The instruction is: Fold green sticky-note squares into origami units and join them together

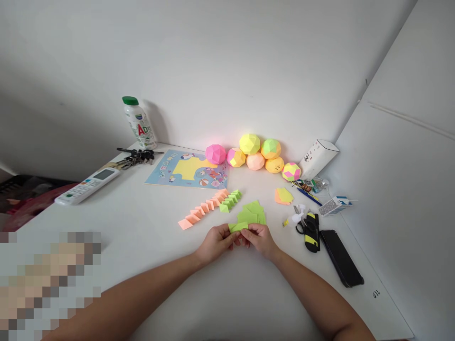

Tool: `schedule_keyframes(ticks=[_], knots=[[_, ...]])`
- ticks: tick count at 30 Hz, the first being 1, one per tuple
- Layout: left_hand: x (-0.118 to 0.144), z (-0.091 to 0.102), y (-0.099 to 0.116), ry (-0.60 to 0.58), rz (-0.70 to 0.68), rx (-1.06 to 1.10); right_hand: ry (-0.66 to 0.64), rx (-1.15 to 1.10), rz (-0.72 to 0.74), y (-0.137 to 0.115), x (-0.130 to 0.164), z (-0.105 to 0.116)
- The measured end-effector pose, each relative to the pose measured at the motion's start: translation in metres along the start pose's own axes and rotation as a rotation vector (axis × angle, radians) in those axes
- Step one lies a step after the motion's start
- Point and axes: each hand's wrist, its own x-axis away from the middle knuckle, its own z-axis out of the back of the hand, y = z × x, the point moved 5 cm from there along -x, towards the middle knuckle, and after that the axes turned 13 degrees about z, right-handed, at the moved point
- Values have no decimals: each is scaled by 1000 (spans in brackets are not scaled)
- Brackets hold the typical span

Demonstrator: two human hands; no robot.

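Between both hands I hold a small green paper piece (238, 227), which looks folded into a narrow strip. My left hand (215, 244) pinches its left end, and my right hand (262, 240) grips the right end with the thumb on top. Just beyond lies a loose pile of green paper squares (251, 213). To the left, a row of folded orange paper units (204, 208) runs diagonally, and a shorter row of folded green units (230, 201) sits beside its far end. The lower fingers of both hands are partly hidden.
Several paper balls (250, 144) rest along the wall by a blue printed card (163, 170). A remote (88, 185), keys (137, 157) and a bottle (139, 124) stand left. Yellow and orange paper (283, 195), a black-yellow cutter (311, 234) and a phone (341, 258) lie right.
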Motion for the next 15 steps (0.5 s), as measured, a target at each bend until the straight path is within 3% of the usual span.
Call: schedule_keyframes(ticks=[15], knots=[[4,0,3,61,-5,-151,-94,-22,-13,1,3,-8]])
